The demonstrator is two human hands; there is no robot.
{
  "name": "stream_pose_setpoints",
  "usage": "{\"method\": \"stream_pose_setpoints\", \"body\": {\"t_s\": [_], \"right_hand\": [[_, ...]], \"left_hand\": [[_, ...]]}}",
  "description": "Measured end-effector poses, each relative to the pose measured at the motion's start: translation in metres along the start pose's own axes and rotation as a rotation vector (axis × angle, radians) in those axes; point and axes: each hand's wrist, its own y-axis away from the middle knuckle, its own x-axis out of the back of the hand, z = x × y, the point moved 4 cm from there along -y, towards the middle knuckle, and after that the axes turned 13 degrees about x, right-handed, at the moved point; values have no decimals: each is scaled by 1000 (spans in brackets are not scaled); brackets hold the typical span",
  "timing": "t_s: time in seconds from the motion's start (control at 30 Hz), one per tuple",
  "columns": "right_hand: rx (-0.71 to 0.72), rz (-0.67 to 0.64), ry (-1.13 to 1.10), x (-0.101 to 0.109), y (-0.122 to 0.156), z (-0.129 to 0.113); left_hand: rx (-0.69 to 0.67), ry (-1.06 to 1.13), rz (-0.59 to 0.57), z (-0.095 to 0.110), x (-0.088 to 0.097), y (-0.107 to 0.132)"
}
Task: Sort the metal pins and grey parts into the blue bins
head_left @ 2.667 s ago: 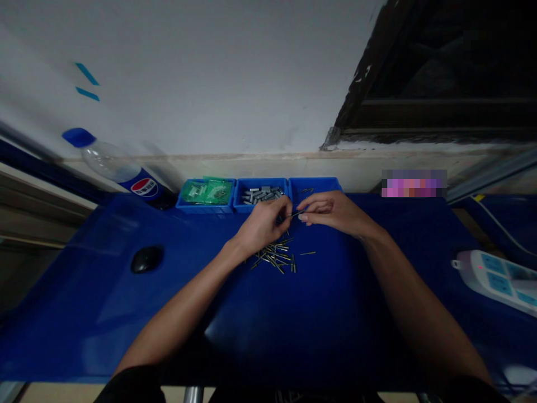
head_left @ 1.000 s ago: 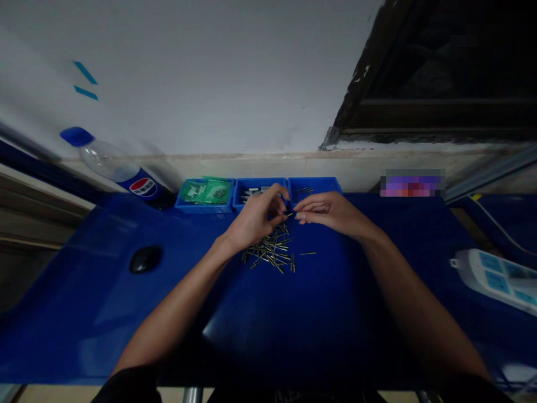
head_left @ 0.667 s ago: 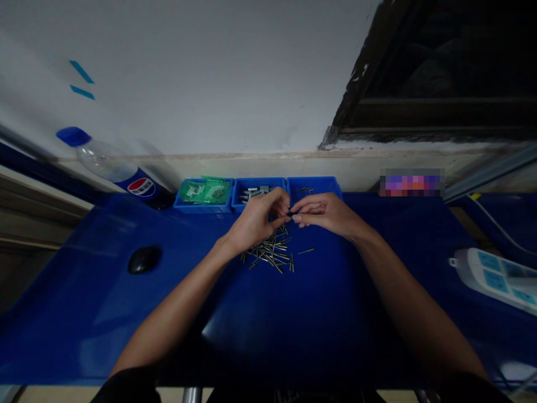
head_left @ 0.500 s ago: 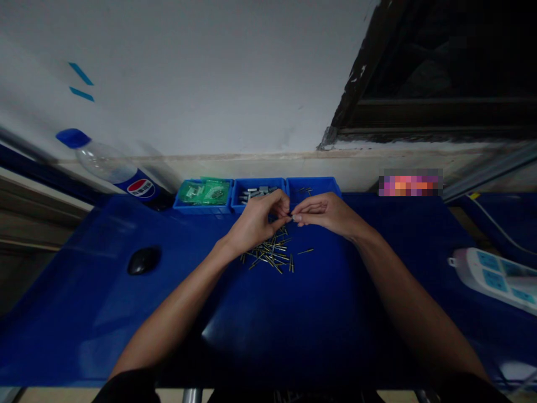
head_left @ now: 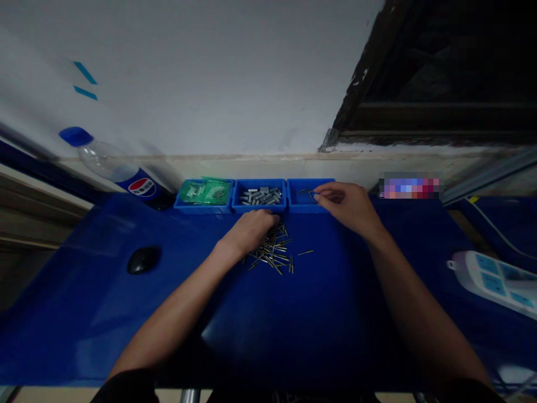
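Observation:
My left hand [head_left: 254, 229] rests over the back of a pile of thin brass-coloured metal pins [head_left: 272, 254]. Its fingers curl down and inward, and whatever they grip is hidden under them. My right hand [head_left: 350, 206] reaches over the right blue bin [head_left: 308, 209], thumb and forefinger drawn together inside it. Whether a pin sits between those fingertips is too small to make out. A few small pins [head_left: 306, 191] lie in that bin beside the fingertips. One loose pin [head_left: 305, 252] lies to the right of the pile.
The middle blue bin [head_left: 259, 209] holds short silvery metal pieces; the left bin [head_left: 204, 210] holds green plastic packets. A cola bottle [head_left: 140, 183] stands at the back left, a black mouse [head_left: 143, 261] nearer. A white power strip [head_left: 490, 280] lies at the right.
My hands, together above the pile before, have parted. The left moved down onto the pins; the right moved right and back over the right bin. The middle bin's contents now show fully.

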Motion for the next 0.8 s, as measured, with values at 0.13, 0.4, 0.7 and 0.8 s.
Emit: {"method": "stream_pose_setpoints", "body": {"t_s": [0.13,0.4,0.7,0.8], "right_hand": [[17,-61,-35,-8,0,-4],[10,-102,-74,-15,1,-3],[-33,-325,-312,-28,5,-11],[-80,-401,-424,-32,7,-13]], "left_hand": [[-16,4,18,2,1,-2],[-41,122,68,2,9,-2],[-81,699,300,12,37,3],[-26,876,331,12,37,3]]}}
